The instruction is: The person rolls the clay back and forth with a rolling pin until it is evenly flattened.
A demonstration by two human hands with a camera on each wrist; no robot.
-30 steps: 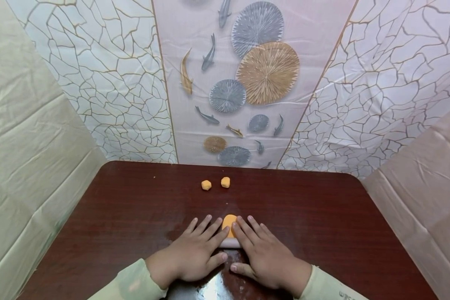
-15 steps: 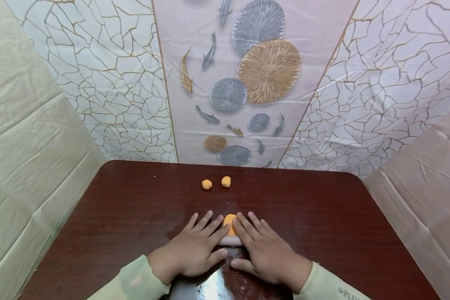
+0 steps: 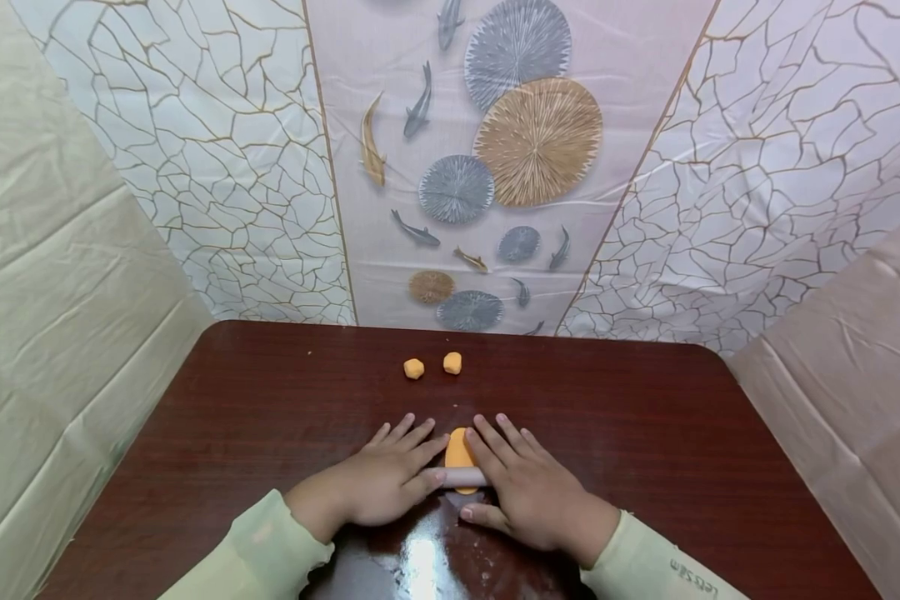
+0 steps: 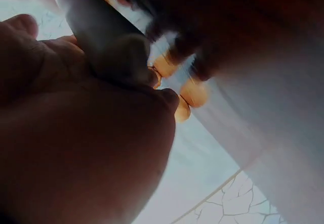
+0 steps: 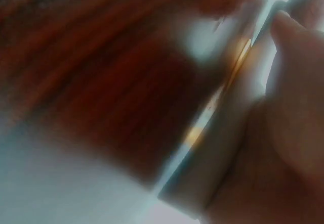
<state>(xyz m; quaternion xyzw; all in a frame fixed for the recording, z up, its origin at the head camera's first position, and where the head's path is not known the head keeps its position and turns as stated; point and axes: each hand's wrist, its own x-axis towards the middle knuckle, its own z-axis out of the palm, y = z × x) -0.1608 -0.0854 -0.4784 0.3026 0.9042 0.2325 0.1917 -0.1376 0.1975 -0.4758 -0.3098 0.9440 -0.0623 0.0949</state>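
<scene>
A flattened oval of orange dough (image 3: 459, 448) lies on the dark table between both hands. Across its nearer part runs a pale rolling pin (image 3: 463, 477), its ends hidden under the palms. My left hand (image 3: 375, 485) rests on the pin's left side with fingers spread forward, the thumb along the pin. On the right side my right hand (image 3: 536, 500) presses down with straight fingers, its index fingertip at the dough's edge and its thumb on the near side of the pin. The left wrist view has the pin (image 4: 101, 32) against the palm; the right wrist view shows it (image 5: 217, 158) blurred.
Two small orange dough lumps (image 3: 414, 368) (image 3: 452, 362) sit farther back on the dark wooden table (image 3: 607, 400). Tiny crumbs dot the surface. A patterned cloth wall (image 3: 457, 250) stands behind the table, with plain cloth at both sides.
The rolling pin has shifted slightly away from me, and dough now shows on its near side. Both hands slid forward a little; the left thumb moved up to the pin.
</scene>
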